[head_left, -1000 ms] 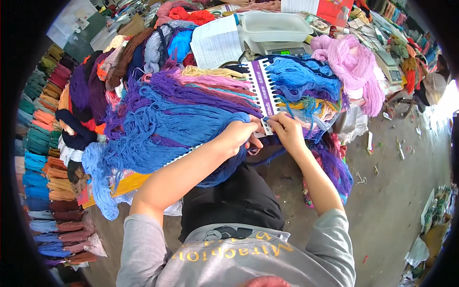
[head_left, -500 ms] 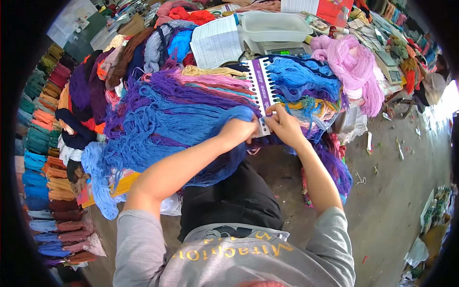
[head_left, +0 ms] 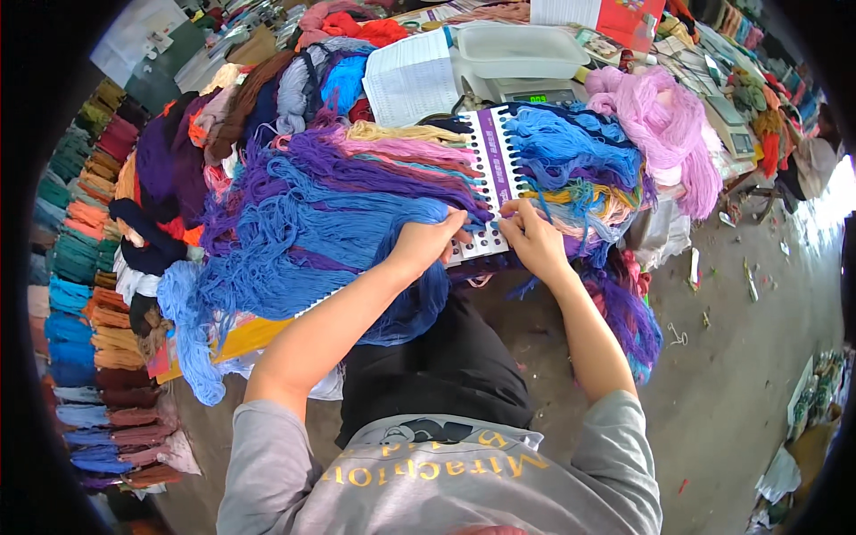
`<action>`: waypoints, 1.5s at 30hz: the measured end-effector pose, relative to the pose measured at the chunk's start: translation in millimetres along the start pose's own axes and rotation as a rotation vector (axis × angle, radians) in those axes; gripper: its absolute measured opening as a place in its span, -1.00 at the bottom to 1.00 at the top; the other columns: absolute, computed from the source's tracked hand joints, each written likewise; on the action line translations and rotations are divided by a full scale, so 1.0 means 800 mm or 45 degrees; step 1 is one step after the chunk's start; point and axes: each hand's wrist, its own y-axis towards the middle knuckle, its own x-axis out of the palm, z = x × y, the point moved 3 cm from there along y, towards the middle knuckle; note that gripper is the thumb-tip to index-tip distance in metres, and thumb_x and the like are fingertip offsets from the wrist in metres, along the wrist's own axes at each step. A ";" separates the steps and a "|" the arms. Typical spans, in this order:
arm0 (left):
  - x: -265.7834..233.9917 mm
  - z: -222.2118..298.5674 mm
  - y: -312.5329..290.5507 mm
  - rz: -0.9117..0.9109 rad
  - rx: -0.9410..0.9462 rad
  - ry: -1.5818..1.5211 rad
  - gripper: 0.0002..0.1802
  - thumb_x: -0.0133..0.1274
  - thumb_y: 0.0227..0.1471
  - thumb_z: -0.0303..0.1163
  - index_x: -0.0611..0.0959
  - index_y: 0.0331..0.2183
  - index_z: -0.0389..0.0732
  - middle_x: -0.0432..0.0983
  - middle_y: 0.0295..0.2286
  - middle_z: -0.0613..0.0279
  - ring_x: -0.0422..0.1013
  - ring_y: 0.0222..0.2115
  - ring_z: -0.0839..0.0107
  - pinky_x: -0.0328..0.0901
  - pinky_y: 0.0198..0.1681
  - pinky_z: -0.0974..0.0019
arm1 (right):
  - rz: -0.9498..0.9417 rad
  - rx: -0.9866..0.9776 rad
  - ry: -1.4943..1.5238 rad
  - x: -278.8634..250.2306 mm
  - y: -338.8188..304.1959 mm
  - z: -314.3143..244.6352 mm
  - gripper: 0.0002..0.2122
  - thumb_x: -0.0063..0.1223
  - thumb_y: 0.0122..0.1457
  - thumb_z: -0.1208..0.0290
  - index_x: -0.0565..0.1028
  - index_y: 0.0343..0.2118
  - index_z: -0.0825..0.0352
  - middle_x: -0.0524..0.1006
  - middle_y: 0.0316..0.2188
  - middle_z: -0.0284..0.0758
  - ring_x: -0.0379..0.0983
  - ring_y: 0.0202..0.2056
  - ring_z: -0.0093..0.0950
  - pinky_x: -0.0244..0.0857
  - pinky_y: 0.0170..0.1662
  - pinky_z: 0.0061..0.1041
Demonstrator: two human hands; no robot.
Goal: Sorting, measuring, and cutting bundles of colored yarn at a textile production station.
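Observation:
A white card with a purple stripe and punched edges (head_left: 497,169) lies across heaps of yarn, with coloured strands looped through its holes. My left hand (head_left: 426,244) is closed on blue yarn (head_left: 308,227) just left of the card's lower end; the yarn spreads leftward and hangs over the table's front edge. With bent fingers my right hand (head_left: 535,241) pinches the card's lower right edge. Purple, pink and cream strands (head_left: 392,147) run left from the card. Right of it lies a bright blue bunch (head_left: 571,147). The fingertips partly cover the card's lowest holes.
Beyond the card stand a digital scale (head_left: 539,96) with a clear plastic tray (head_left: 522,49) and a printed sheet (head_left: 408,80). Pink yarn (head_left: 655,116) is heaped at the right. Stacked yarn bundles (head_left: 80,303) line the left side. Scraps are scattered on the floor (head_left: 713,374).
My left hand has shifted a little left, away from the right hand, with the blue yarn. More of the card's lower end shows between the hands. My right hand stays at the card's edge.

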 end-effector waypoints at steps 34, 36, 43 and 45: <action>-0.079 0.128 -0.128 0.032 0.506 -0.671 -0.60 -0.12 0.14 -0.17 0.45 -0.17 -0.34 0.42 -0.10 0.13 -0.03 -0.78 0.83 -0.08 -0.77 0.68 | 0.197 0.051 0.027 0.013 -0.006 -0.009 -0.81 0.14 -0.11 0.38 0.52 -0.36 0.22 0.49 -0.46 -0.39 0.44 -0.43 -0.48 0.28 -0.34 -0.51; -0.133 0.133 -0.139 0.737 0.758 -0.285 -0.63 -0.12 0.14 -0.14 0.52 -0.23 -0.27 0.47 -0.40 0.28 0.00 -0.76 0.75 -0.06 -0.70 0.63 | 0.193 -0.004 0.048 0.013 -0.007 -0.011 -0.82 0.14 -0.09 0.39 0.50 -0.37 0.26 0.48 -0.50 -0.36 0.42 -0.48 -0.49 0.28 -0.37 -0.53; -0.044 0.111 -0.095 0.714 0.803 1.436 -0.80 -0.05 0.05 -0.25 0.59 -0.38 -0.14 0.37 -0.42 0.09 0.32 -0.30 0.21 0.22 -0.24 0.18 | 0.495 -0.051 0.347 0.025 -0.007 0.042 -0.88 0.02 -0.11 0.62 0.37 -0.46 0.37 0.38 -0.63 -0.26 0.34 -0.60 -0.48 0.25 -0.49 -0.53; -0.002 0.043 -0.040 0.399 0.991 0.980 -0.81 0.13 -0.11 -0.35 0.57 -0.37 -0.17 0.35 -0.44 0.06 0.35 -0.36 0.13 0.24 -0.34 0.17 | 0.470 -0.056 0.365 0.027 -0.006 0.034 -0.88 0.02 -0.11 0.62 0.37 -0.46 0.37 0.38 -0.63 -0.27 0.33 -0.61 -0.50 0.24 -0.49 -0.54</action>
